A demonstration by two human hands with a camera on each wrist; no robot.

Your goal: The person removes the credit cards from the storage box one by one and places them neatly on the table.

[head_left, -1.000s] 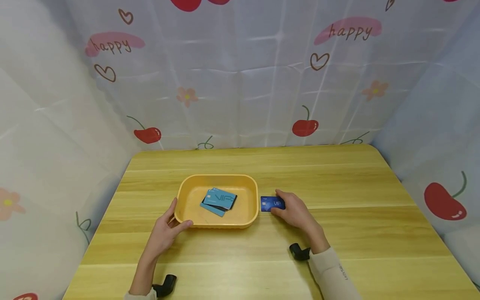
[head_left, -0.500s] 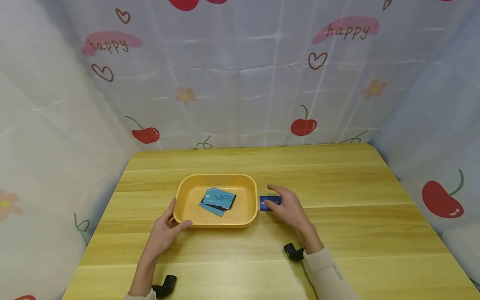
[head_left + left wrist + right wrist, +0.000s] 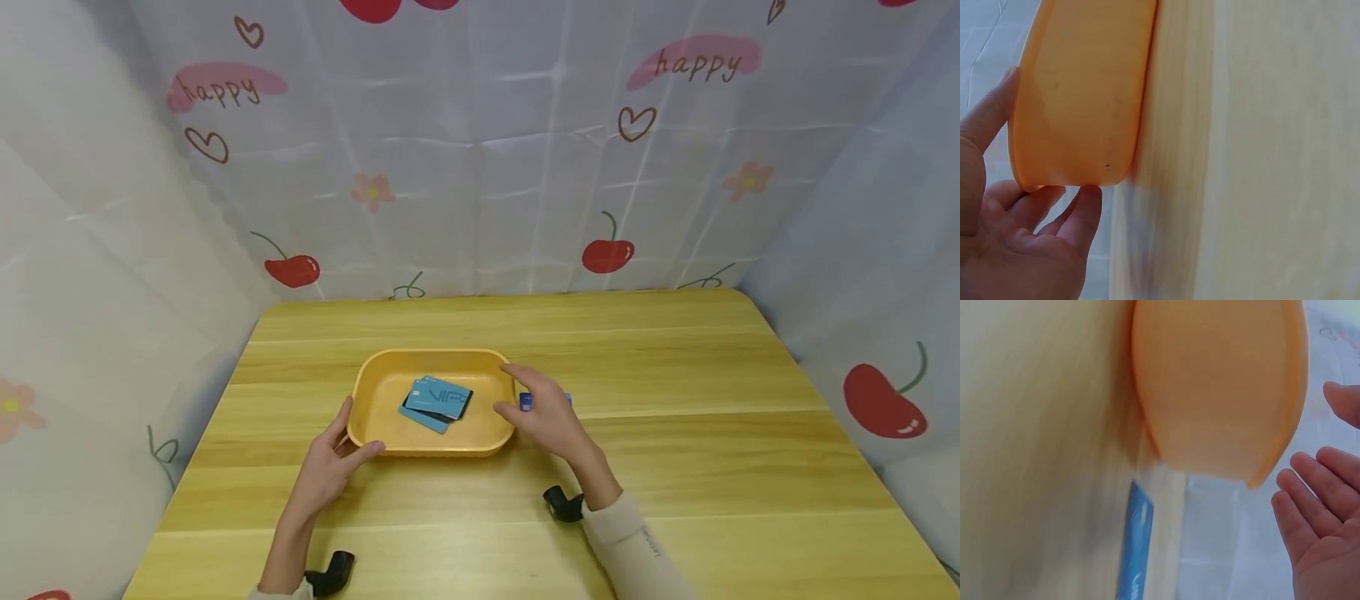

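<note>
A shallow yellow plastic tray stands on the table, holding a small stack of cards; the top one is light blue with "VIP" on it. My left hand holds the tray's left end, thumb on the front rim and fingers against the end wall. Over the tray's right rim is my right hand, thumb and fingers spread, holding nothing. In the right wrist view its fingers are apart from the tray wall. A dark blue card lies on the table beside the tray, mostly hidden beneath the right hand.
The wooden table has a light grain. A white curtain printed with cherries, hearts and "happy" rises behind it, with more cloth at both sides. Black wrist cameras sit at both wrists.
My right hand has let go of the dark blue card and moved left to the tray's right rim. The card stays on the table. The left hand and tray have not moved.
</note>
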